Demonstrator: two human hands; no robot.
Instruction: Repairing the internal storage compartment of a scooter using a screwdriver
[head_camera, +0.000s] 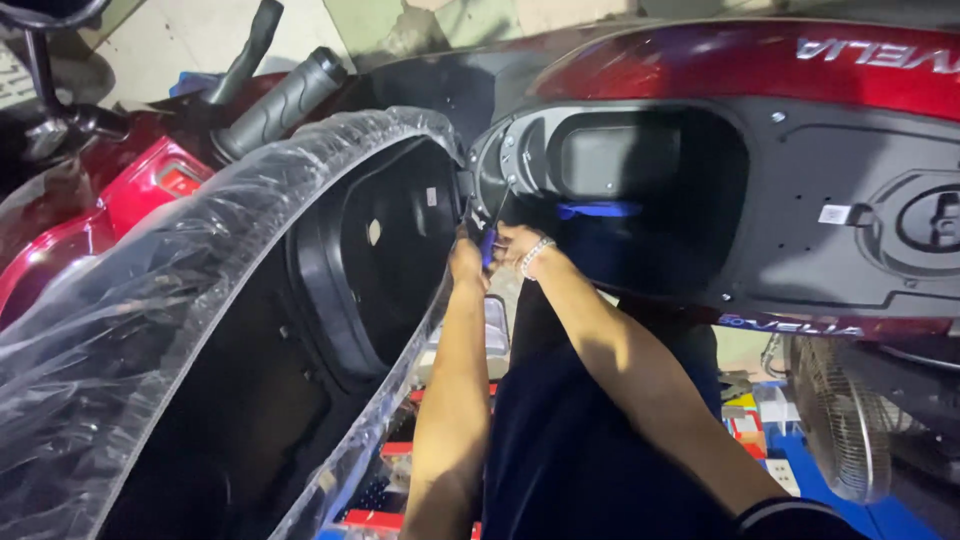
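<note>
Both my arms reach forward to the hinge where a raised scooter seat meets the red scooter body (720, 60). My left hand (465, 262) presses against the seat's underside edge near the hinge. My right hand (515, 245), with a bead bracelet on the wrist, is closed around a tool with a blue handle (487, 245) whose thin metal shaft points up at the hinge bracket (490, 170). The seat (200, 330), tipped up to the left, is wrapped in clear plastic film. The black storage compartment (640, 190) under the seat lies open, a blue object inside it.
A black handlebar grip (285, 100) and brake lever of another red scooter stand at upper left. A round fan (840, 420) sits low at right. Small boxes and blue and red items (750, 420) lie on the floor below. My dark clothing fills the bottom centre.
</note>
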